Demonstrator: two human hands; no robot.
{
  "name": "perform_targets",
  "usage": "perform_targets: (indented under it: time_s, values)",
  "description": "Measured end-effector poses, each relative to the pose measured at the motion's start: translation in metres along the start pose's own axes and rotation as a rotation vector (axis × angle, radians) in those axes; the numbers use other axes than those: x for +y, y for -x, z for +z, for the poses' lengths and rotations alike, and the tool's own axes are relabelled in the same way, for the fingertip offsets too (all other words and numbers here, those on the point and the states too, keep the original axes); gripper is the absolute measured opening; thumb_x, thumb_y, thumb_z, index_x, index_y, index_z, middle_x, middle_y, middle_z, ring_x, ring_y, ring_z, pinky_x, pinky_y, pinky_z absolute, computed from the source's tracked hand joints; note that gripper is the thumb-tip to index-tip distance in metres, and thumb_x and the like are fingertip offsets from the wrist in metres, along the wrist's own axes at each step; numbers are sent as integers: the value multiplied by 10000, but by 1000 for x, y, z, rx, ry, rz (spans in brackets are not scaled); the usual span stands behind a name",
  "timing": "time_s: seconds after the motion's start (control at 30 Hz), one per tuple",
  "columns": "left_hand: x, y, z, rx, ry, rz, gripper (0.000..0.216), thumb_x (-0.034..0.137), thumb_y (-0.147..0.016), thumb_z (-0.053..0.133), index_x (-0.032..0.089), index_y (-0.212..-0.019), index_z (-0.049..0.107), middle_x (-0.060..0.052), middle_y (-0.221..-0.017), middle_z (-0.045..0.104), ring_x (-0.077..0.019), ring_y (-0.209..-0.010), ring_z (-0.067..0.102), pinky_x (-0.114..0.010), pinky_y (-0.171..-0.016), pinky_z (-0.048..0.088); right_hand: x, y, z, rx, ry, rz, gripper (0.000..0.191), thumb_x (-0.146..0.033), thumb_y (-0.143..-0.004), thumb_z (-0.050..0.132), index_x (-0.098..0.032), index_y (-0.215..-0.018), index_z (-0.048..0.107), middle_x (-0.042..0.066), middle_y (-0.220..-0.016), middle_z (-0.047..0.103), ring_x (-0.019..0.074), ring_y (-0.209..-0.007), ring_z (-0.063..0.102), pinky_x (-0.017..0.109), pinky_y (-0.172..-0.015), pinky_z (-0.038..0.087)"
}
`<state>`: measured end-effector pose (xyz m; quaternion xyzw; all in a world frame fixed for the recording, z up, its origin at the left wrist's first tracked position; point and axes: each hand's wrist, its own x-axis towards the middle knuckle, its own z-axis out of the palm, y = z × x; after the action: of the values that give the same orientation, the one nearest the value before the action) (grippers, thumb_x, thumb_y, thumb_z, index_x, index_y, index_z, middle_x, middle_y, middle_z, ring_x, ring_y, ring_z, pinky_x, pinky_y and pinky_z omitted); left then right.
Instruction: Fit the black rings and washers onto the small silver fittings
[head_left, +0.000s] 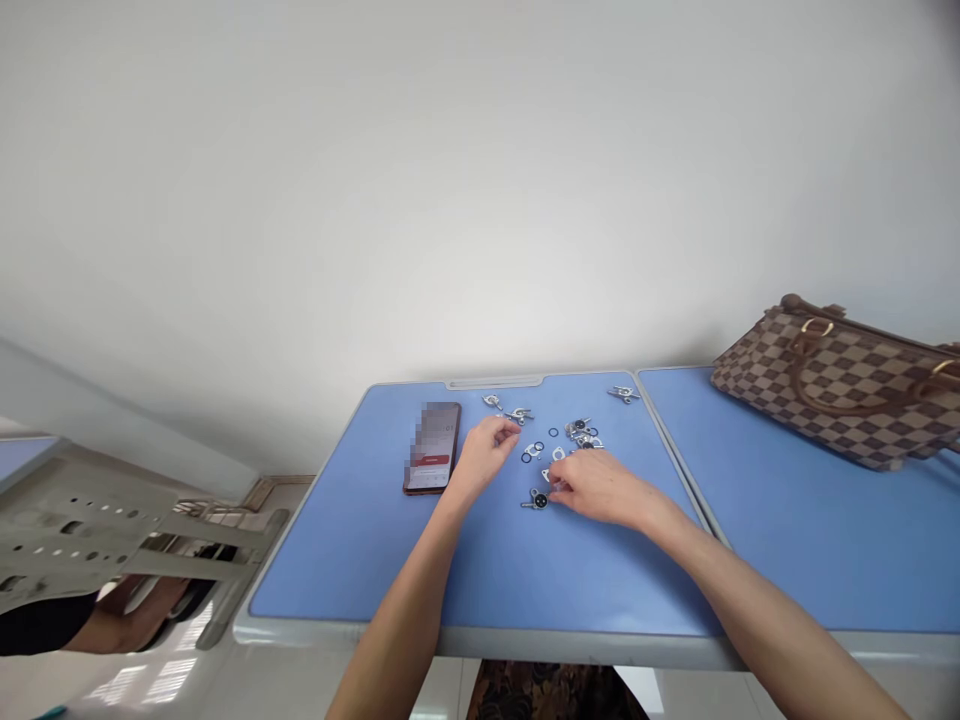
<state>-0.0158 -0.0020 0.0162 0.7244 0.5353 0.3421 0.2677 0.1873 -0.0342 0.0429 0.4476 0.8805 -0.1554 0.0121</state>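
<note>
Shiny metal parts (519, 415), smooth tabletop (360, 540) (faintly glossy)

Watching remotely, I see what looks like a classroom: a blue-topped desk (337, 560) with a long groove (495, 382) along its far edge, a matching desk (825, 540) alongside, a plain white wall (480, 200), a shiny tiled floor (225, 680).
</note>
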Motion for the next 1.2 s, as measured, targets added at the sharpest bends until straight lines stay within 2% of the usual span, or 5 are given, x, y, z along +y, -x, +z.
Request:
perform_targets:
  time_s: [0.2,0.5,0.83,1.07,1.2]
  values:
    - [1,2,-1,-131,46,-31,151,236,-818,537,193,-892,662,-16,-808,631,-148,-751,572,-261,-696,462,26,5,-23,82,-126,165,146,-240,-858,517,-215,-838,659,17,-741,667,140,-653,564,242,-564,287]
    - [16,16,-11,-558,30,49,235,166,-759,554,243,-935,690,-7,-930,623,-142,-798,562,-243,-712,454,36,7,-24,33,-142,133,145,-195,-823,518,-217,-822,661,3,-722,647,131,-634,525,235,-557,286]
    - [24,21,-7,-573,-189,81,162,157,-717,573,211,-814,691,-9,-813,603,-159,-742,564,-245,-648,418,25,8,-23,-12,-66,103,140,-162,-826,502,-204,-808,634,13,-705,634,136,-646,541,242,-545,251]
    - [20,23,-4,-640,-196,44,108,202,-719,571,203,-713,680,8,-735,628,-132,-627,550,-228,-567,378,8,8,-12,-66,6,28,122,-172,-822,504,-191,-787,619,40,-736,657,172,-699,589,252,-556,263]
    - [21,24,-3,-653,-178,59,110,197,-719,578,210,-690,684,15,-713,637,-135,-653,562,-225,-584,379,-3,6,-4,-73,38,-1,142,-155,-822,516,-188,-914,620,63,-818,680,203,-759,626,263,-580,293]
